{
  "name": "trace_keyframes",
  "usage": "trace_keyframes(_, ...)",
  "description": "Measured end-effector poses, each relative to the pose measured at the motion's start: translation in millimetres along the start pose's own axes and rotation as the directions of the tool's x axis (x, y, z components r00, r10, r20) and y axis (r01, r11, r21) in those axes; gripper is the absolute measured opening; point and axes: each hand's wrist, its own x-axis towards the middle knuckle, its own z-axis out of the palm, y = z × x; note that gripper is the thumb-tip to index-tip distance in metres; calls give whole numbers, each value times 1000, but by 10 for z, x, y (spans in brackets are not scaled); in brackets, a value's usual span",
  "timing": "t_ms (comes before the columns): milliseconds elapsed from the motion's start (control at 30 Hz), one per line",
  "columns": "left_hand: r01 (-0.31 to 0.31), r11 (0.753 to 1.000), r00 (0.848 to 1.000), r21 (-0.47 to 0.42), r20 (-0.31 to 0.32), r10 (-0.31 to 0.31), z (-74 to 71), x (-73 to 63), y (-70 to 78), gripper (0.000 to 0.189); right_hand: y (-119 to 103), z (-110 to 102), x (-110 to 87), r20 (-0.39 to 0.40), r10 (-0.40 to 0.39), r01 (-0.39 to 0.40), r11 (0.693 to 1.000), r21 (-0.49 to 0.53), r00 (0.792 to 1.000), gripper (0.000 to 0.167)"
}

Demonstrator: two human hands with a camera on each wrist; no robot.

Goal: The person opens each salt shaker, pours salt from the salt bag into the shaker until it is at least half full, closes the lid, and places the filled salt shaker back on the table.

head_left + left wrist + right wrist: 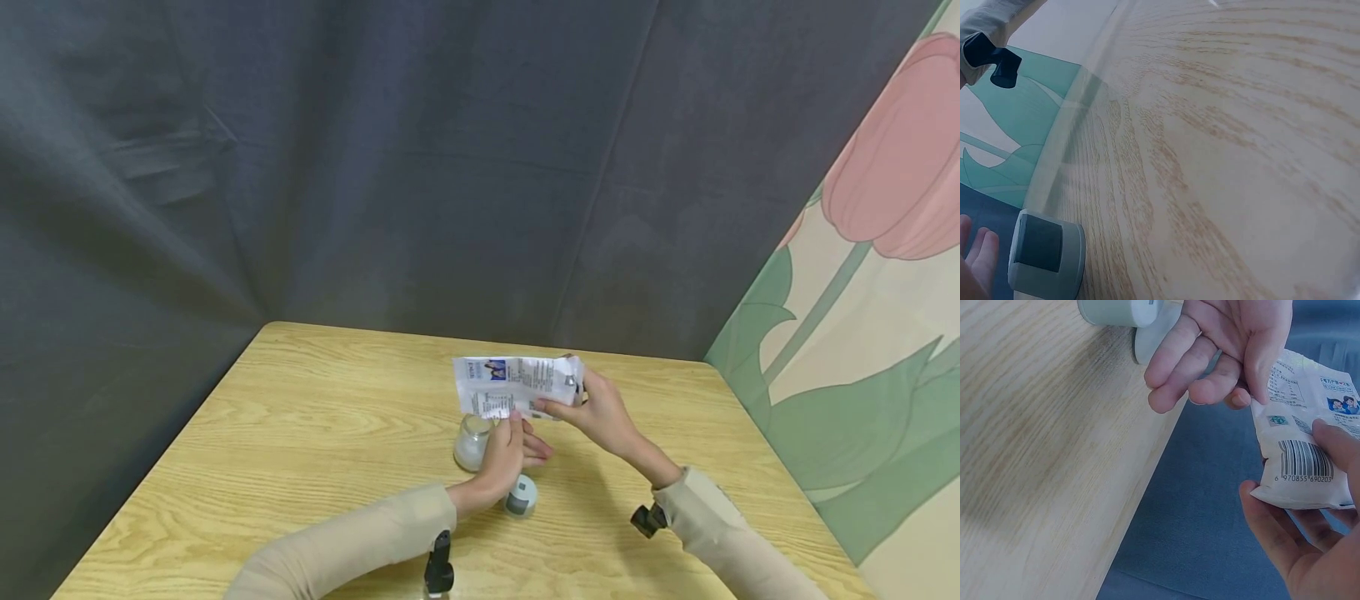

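A white packet point(517, 386) is held up above the table, its printed face toward the person, stretching leftward from the fingers of the right hand point(603, 417). Those fingers grasp the packet's right end, thumb on the printed face and the others behind; just ahead of the thumb, the right wrist view shows a barcode. The left hand point(506, 458) has its thumb and forefinger pinching the packet's edge on the side nearest the person, while its other fingers are loosely bent, holding nothing.

Just to the left of the left fingers stands a jar point(471, 448), its top close under the packet in the head view and one side partly hidden by that hand. On the person's side of the same fingers, near the palm's heel, sits a small pale container point(520, 497) with a dark label. Both rest on the wood-grain table point(322, 425), which spreads out below and around the fingers.

Behind the fingers, at the wrists, come a beige left sleeve point(352, 537) and a matching right sleeve point(720, 525), each with a black device. Well beyond the fingertips hangs a dark curtain point(450, 167); far to their right is a wall point(862, 350) painted with a pink tulip and green leaves.
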Motion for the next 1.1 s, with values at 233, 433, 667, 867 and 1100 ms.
trace_keyframes(233, -3, 1000, 1000, 17, 2, 2, 3, -37, 34, 44, -7, -3, -11, 7, 8, -8, 1000, -12, 1000, 47)
trace_keyframes(433, 7, 1000, 1000, 10, 10, -7, 38, -18, 35, 46, -40, -56, -6, 22, 33, -32, 999, -41, 999, 47)
trace_keyframes(667, 9, 1000, 1000, 15, 4, -9, 25, -33, 50, 44, -39, -37, -1, 22, 25, -24, 999, -21, 999, 47)
trace_keyframes(867, 3, 1000, 1000, 11, 4, -3, 35, -24, 73, 43, -48, -52, 10, 18, 22, -22, 1000, -4, 1000, 47)
trace_keyframes(1100, 5, 999, 1000, 38, 9, -5, 24, -51, 69, 41, -47, -54, 15, 32, 35, -34, 999, -18, 999, 47)
